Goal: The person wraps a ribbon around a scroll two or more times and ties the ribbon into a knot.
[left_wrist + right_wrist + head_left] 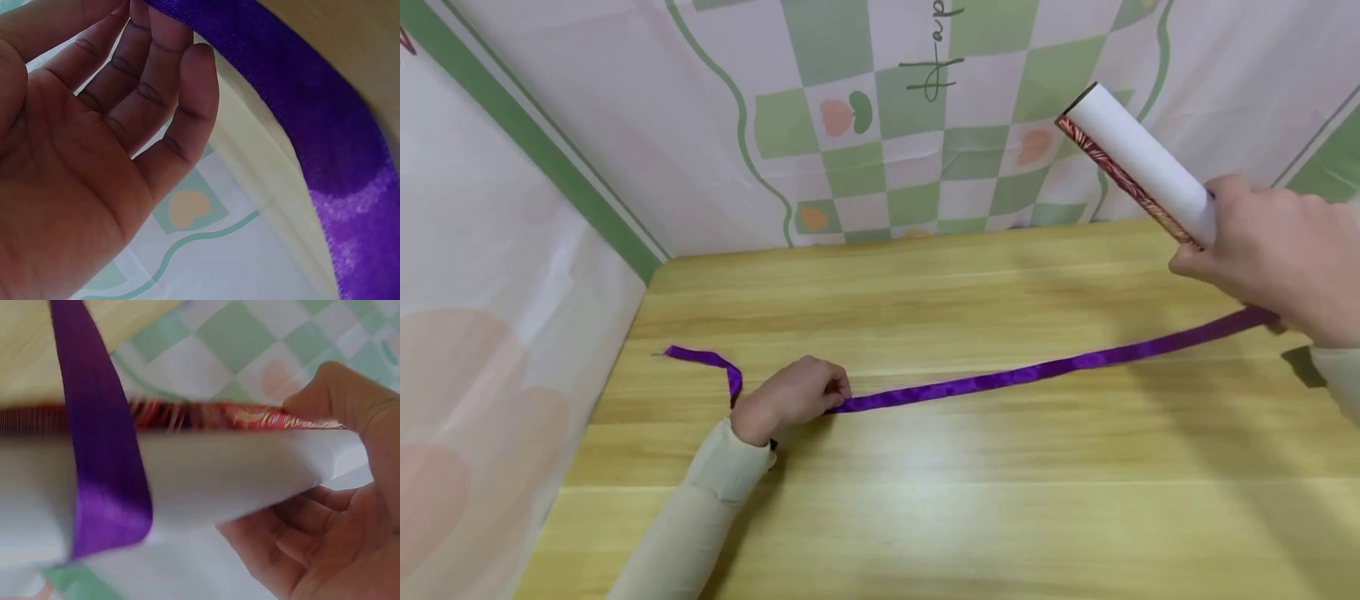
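One end of the purple ribbon (1000, 381) lies near the left edge of your bench (925, 517). Next, your left hand (797, 392) has its fingers pinched on the ribbon. From there the ribbon runs right, then across a white roll (1146, 158) with a red side. Your right hand (1288, 250) has its fingers clamped round the roll, above the bench.

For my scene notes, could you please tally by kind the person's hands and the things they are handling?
Hands: 2 (left hand and right hand)
Purple ribbon: 1
White roll with a red patterned edge: 1
Total: 4
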A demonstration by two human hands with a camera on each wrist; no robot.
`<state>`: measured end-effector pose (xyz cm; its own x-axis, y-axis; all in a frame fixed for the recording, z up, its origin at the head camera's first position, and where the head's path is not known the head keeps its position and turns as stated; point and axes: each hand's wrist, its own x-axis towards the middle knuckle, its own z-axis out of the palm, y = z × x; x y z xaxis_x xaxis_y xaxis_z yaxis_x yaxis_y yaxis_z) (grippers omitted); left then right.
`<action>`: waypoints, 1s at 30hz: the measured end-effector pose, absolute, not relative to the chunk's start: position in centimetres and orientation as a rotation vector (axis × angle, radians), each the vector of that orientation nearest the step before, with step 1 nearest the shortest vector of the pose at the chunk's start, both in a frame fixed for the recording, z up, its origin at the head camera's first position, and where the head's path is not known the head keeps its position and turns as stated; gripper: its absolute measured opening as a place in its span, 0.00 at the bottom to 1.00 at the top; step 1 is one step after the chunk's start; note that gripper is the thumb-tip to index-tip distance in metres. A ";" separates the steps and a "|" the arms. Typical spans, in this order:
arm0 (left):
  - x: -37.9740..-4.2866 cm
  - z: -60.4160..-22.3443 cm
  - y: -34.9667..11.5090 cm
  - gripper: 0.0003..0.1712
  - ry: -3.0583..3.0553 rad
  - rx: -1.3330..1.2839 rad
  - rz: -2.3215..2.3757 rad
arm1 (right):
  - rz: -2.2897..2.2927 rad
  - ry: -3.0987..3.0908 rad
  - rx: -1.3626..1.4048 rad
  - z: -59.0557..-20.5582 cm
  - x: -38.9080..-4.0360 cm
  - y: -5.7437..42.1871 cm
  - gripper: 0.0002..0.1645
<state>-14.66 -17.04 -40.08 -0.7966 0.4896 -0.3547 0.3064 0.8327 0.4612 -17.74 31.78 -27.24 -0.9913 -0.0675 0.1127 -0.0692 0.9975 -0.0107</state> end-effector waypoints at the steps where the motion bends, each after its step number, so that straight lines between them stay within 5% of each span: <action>1: -14.6 -40.1 -17.1 0.07 2.543 0.583 0.533 | 0.040 -3.054 0.101 -27.2 -17.5 31.4 0.45; 30: -14.7 -40.4 -16.9 0.09 2.589 0.674 0.553 | 1.048 -3.353 0.377 -36.1 -14.9 21.1 0.45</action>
<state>-14.74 -16.88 -40.43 -0.8005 0.5291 -0.2815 0.3679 0.8046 0.4661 -14.92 21.11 -36.10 -0.9023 -0.3082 -0.3013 -0.0817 0.8086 -0.5826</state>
